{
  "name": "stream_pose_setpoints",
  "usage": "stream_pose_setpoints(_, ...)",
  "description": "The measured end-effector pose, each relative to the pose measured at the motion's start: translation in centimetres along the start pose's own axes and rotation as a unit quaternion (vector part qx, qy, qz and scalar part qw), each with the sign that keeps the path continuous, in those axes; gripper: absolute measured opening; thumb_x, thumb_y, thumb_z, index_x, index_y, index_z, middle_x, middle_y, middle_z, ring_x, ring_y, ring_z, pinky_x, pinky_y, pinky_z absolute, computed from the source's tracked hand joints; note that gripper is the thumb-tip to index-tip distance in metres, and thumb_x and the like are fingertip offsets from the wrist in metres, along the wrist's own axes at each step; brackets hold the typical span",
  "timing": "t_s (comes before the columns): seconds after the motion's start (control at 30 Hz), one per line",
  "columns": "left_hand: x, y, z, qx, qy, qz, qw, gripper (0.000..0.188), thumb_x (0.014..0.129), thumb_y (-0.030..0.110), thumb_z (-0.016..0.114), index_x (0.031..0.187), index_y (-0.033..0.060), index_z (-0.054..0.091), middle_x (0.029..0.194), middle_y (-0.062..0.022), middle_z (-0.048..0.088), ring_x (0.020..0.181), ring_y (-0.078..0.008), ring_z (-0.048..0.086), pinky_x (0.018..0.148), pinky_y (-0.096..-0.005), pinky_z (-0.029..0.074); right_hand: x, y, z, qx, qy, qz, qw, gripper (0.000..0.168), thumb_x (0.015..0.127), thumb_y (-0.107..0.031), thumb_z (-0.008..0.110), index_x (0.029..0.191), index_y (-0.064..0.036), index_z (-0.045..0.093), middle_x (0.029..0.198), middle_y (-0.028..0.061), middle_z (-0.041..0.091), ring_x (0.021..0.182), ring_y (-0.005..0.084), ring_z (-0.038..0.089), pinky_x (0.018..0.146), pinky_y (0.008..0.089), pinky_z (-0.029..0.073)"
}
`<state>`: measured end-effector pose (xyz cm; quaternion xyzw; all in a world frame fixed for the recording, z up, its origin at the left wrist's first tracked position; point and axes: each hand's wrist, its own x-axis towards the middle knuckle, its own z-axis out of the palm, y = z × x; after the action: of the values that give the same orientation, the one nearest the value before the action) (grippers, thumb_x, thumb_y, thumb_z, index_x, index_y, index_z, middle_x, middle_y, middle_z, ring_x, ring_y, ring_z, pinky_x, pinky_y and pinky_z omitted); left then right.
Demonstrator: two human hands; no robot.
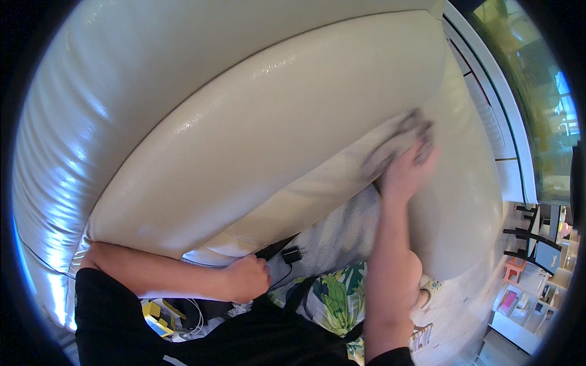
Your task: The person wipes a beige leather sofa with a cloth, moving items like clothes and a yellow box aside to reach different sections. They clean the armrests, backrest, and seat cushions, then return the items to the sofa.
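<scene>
My right hand [409, 176] grips a greyish cloth [398, 142] against the front edge of a cream leather sofa cushion [274, 123], close to the sofa's armrest [458, 192]. Both hand and cloth are blurred. Near the lower middle, my left hand [249, 277] has its fingers curled beside a black strap [274, 249]; whether it holds the strap cannot be told. A small black box with a cable [291, 255] lies just right of it on a grey textured fabric [339, 228].
The sofa's backrest [59, 151] curves along the left. An aquarium-like glass tank [545, 105] on a white cabinet [508, 169] stands beyond the armrest. At lower left are a yellow box [158, 315] and white cables [197, 320]. Shelves [526, 306] and an orange stool [515, 269] stand at lower right.
</scene>
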<state>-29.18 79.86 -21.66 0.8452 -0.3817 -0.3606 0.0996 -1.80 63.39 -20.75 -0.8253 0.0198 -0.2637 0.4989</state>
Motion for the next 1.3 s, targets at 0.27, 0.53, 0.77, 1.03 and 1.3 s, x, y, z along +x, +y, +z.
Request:
stream_pose_setpoints(0.27,0.3,0.2,0.3,-0.017,0.049,0.035,0.998,0.022,0.070,0.022,0.067,0.085,0.0057,0.067,0.088,-0.0101,0.065,0.086,-0.0255,0.061,0.072,-0.0380,0.048,-2.7,2.7,-0.4,-0.110,-0.018,0.016,0.994,0.025,0.089,-0.014,0.055,0.104,0.006,0.057,0.098,0.0262,0.063,0.090,0.0418,0.061,0.078,0.0430,0.047)
stream_pose_setpoints(0.53,0.6,0.1,0.6,-0.019,-0.034,0.052,0.998,0.026,0.076,0.029,0.068,0.090,0.0066,0.066,0.089,-0.0089,0.065,0.090,-0.0263,0.062,0.076,-0.0389,0.048,-22.5,-1.4,-6.8,-0.036,-0.422,0.122,0.898,0.022,0.080,-0.012,0.063,0.098,0.002,0.061,0.082,0.0200,0.065,0.077,0.0287,0.066,0.071,0.0388,0.051)
stream_pose_setpoints(0.77,0.6,-0.2,-1.5,0.004,0.073,0.072,0.995,0.029,0.072,0.031,0.070,0.087,0.0066,0.065,0.087,-0.0082,0.064,0.087,-0.0240,0.062,0.072,-0.0371,0.047,-1.3,-0.2,-3.6,0.172,-0.029,0.171,0.970,0.029,0.097,-0.025,0.055,0.106,0.003,0.058,0.099,0.0120,0.064,0.092,0.0190,0.059,0.081,0.0346,0.048)
stream_pose_setpoints(1.03,0.5,0.0,-1.5,0.049,0.074,0.051,0.995,0.025,0.066,0.025,0.071,0.085,0.0085,0.067,0.085,-0.0050,0.065,0.088,-0.0231,0.062,0.074,-0.0356,0.046,-3.1,2.0,0.1,-0.053,-0.018,0.022,0.998,0.026,0.090,-0.018,0.054,0.102,0.005,0.058,0.098,0.0207,0.064,0.091,0.0303,0.061,0.082,0.0389,0.047)
stream_pose_setpoints(1.3,1.4,0.0,-0.3,-0.035,0.012,0.069,0.997,0.021,0.067,0.017,0.068,0.086,0.0072,0.065,0.082,-0.0085,0.066,0.084,-0.0242,0.064,0.070,-0.0345,0.048,-23.6,-0.4,-5.9,0.047,-0.371,0.122,0.919,0.019,0.076,-0.014,0.066,0.086,0.001,0.059,0.077,0.0228,0.061,0.072,0.0393,0.063,0.064,0.0406,0.051)
